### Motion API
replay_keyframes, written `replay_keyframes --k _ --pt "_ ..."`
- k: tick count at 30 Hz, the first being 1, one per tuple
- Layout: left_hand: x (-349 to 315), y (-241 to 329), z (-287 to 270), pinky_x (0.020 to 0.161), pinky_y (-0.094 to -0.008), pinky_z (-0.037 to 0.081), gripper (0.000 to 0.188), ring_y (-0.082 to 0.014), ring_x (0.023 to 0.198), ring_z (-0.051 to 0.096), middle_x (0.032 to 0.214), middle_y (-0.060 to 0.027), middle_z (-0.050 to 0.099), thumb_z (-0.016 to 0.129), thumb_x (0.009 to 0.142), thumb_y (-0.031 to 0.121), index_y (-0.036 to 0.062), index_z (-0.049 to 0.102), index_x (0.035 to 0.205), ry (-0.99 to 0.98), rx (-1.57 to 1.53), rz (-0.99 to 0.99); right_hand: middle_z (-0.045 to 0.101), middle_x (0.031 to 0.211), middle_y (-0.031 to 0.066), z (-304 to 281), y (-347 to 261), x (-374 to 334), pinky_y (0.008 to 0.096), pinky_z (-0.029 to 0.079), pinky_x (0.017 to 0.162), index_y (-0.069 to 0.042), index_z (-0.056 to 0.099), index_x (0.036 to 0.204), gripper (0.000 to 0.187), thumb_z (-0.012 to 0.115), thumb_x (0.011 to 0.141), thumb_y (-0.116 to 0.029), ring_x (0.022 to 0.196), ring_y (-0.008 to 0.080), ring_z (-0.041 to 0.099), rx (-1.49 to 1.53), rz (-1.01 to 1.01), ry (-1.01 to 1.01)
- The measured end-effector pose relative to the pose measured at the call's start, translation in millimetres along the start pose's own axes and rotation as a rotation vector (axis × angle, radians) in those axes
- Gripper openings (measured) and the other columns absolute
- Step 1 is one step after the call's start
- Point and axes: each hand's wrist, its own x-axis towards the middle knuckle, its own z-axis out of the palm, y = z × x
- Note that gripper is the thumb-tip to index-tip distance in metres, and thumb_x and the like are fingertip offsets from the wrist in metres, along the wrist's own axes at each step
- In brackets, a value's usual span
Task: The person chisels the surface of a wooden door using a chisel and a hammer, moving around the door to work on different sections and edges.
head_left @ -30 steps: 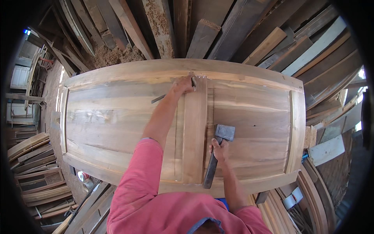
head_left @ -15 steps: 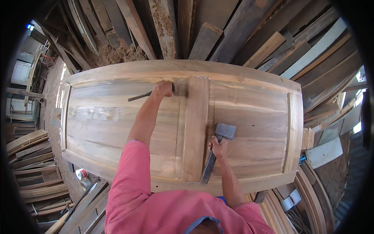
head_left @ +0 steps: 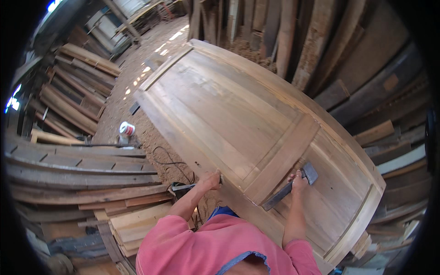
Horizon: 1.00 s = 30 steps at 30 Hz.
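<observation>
A wooden panel door [head_left: 215, 110] lies flat in front of me, with a cross rail [head_left: 286, 158] between its two recessed panels. My left hand [head_left: 210, 180] is closed at the door's near edge, left of the rail. From its right side pokes the dark end of a chisel [head_left: 221, 179]; most of that tool is hidden by the fingers. My right hand [head_left: 299, 182] grips a dark mallet [head_left: 310, 174] just below its blocky head. The mallet's handle [head_left: 277, 196] slants down left across the rail's edge toward the near frame.
Stacked planks [head_left: 78, 96] fill the left side, and more boards [head_left: 330, 46] lean behind the door. A white and red tub [head_left: 127, 129] stands on the sawdust-covered ground [head_left: 151, 119]. A black cord [head_left: 174, 162] curls by the door's near edge.
The view has swung to the left, so the door appears slanted. My left hand has come with the chisel from the far part of the panel to the near edge. The right hand keeps the mallet.
</observation>
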Motion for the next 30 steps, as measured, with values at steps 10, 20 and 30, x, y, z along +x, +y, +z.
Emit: replay_keyframes --k 10,20,30 --pt "-26 -21 84 0.070 -0.0497 0.057 0.040 -0.0391 0.090 0.072 0.093 -0.0197 0.074 0.066 0.081 0.016 -0.0011 0.064 0.117 0.209 -0.318 -0.018 0.059 0.068 0.0097 13 14 9 0.0350 0.051 0.047 -0.003 0.054 0.091 0.013 0.066 0.088 -0.007 0.051 0.0215 0.058 -0.038 0.086 -0.191" --pt "25 -111 110 0.059 -0.0444 0.055 0.020 -0.0332 0.073 0.072 0.079 -0.0174 0.073 0.072 0.070 0.020 0.0020 0.072 0.078 -0.060 -0.440 0.371 0.059 0.067 0.0077 210 65 -129 0.0306 0.049 0.042 -0.004 0.055 0.094 0.014 0.066 0.087 -0.007 0.048 0.0181 0.058 -0.326 0.023 -0.625" --pt "-65 -378 75 0.084 -0.0431 0.056 0.042 -0.0334 0.096 0.072 0.100 -0.0202 0.075 0.078 0.075 0.036 0.0053 0.077 0.104 -0.202 -0.659 -0.011 0.058 0.065 0.0100 336 100 -157 0.0339 0.048 0.038 -0.002 0.050 0.096 0.017 0.065 0.090 -0.009 0.044 0.0199 0.056 -0.379 -0.051 -0.290"
